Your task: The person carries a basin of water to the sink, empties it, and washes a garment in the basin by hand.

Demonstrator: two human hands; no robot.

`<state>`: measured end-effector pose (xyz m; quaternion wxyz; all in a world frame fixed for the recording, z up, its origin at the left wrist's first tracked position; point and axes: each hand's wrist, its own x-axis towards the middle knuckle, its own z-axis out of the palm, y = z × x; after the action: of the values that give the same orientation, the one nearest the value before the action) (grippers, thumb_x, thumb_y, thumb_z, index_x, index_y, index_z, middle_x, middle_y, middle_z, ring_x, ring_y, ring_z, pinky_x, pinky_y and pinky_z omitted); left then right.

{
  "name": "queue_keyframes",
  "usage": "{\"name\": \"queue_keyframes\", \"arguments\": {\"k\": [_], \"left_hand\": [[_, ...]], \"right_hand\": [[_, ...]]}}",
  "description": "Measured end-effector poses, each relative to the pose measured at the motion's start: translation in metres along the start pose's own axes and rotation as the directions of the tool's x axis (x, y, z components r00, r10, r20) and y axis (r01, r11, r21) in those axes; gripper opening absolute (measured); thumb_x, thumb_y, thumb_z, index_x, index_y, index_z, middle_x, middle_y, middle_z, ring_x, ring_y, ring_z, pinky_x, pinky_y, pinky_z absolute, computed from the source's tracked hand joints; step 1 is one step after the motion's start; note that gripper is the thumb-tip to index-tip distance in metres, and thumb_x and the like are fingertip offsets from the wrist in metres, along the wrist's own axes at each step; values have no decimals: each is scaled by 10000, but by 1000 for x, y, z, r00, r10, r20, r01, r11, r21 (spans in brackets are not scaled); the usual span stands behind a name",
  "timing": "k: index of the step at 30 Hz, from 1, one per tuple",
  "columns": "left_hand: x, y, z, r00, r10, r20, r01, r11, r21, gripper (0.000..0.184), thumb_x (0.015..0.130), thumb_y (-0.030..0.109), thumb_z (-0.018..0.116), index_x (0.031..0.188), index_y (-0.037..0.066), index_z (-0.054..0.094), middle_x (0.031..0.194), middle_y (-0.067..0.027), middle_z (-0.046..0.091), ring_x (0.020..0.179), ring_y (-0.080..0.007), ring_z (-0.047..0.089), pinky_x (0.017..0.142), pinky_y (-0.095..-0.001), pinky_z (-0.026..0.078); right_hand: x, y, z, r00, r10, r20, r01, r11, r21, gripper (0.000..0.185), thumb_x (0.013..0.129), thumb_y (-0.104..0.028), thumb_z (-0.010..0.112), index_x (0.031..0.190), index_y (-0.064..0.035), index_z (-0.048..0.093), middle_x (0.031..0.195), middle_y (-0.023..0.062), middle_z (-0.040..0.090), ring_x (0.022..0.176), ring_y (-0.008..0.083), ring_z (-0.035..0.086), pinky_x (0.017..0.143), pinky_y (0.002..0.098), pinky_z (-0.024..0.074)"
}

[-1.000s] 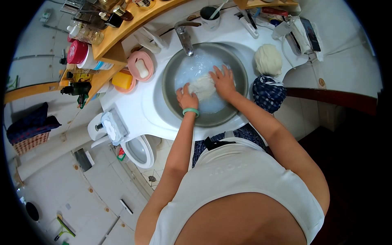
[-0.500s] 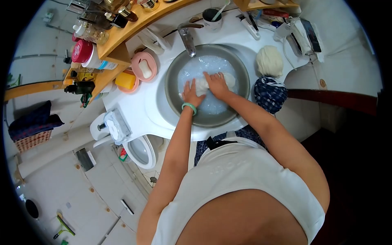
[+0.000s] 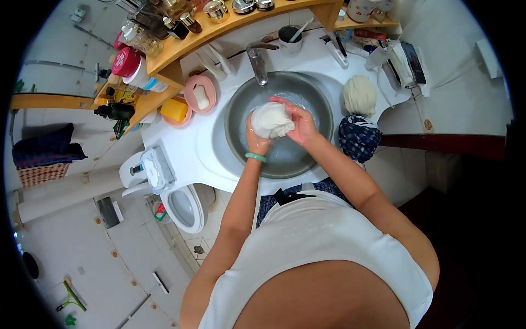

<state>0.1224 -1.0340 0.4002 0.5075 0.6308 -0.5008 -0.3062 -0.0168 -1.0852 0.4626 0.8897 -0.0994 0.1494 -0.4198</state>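
A bunched white cloth (image 3: pixel 272 120) is held up over a grey basin (image 3: pixel 234 143) with soapy-looking water (image 3: pixel 282 151) in it. My left hand (image 3: pixel 256 137), a green bangle (image 3: pixel 256 157) at its wrist, cups the cloth from the left, its fingers mostly hidden behind the bundle. From the right, my right hand (image 3: pixel 301 123) presses on the cloth with its fingers bent round the edge. The tap (image 3: pixel 257 66) stands just behind the basin rim.
Right of the basin sit a cream cloth bundle (image 3: pixel 360 96) and a dark blue patterned one (image 3: pixel 359 137). Pink soap dishes (image 3: pixel 192 88) with white soap and a yellow sponge (image 3: pixel 173 110) are at left. A wooden shelf (image 3: pixel 164 64) of bottles overhangs the counter (image 3: pixel 186 156); a toilet (image 3: pixel 186 208) stands below left.
The white cloth has come up out of the water and is now gathered into a ball. My hands went from pressing flat on it to holding it from both sides.
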Motion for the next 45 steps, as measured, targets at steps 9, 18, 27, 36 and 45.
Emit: {"name": "queue_keyframes", "arguments": {"k": [9,18,27,36,45], "left_hand": [[3,33,22,1000,3,-6,-4,974,-227,681,627,180,758,1188,33,400,1123,-117,500,1039,-238,508,890,-339,404],[-4,36,-15,775,-196,601,624,390,-678,867,760,625,467,1377,72,214,1396,-140,274,1271,-342,291,1043,-476,226],[-10,12,-4,743,-320,588,598,-76,-798,603,847,594,409,1120,63,495,1068,-105,551,1014,-245,548,873,-384,453],[-3,-12,11,788,-332,518,546,-9,-837,509,855,492,432,1124,63,492,1088,-97,540,1008,-232,542,876,-370,449],[-7,-73,25,845,15,534,507,294,-810,421,863,390,456,1127,64,489,1107,-88,529,1003,-218,536,879,-356,445]], "right_hand": [[0,14,-17,935,235,-266,-213,971,108,406,843,-368,551,1150,-104,523,1127,96,561,1035,231,540,875,335,440],[4,19,-48,943,-277,-183,106,773,-626,478,728,-141,625,1187,-76,510,1102,102,552,1025,257,533,905,359,416],[-11,30,6,763,-221,607,546,-281,-789,347,555,-233,764,837,-88,623,1100,113,545,1003,275,534,861,407,425],[-4,41,3,680,-286,675,573,-367,-733,238,554,-182,701,748,-93,596,805,96,618,783,305,591,743,404,457],[8,42,-14,869,-21,494,430,-460,-777,501,740,-366,656,1161,-147,498,1048,86,610,865,258,615,716,391,486]]}}
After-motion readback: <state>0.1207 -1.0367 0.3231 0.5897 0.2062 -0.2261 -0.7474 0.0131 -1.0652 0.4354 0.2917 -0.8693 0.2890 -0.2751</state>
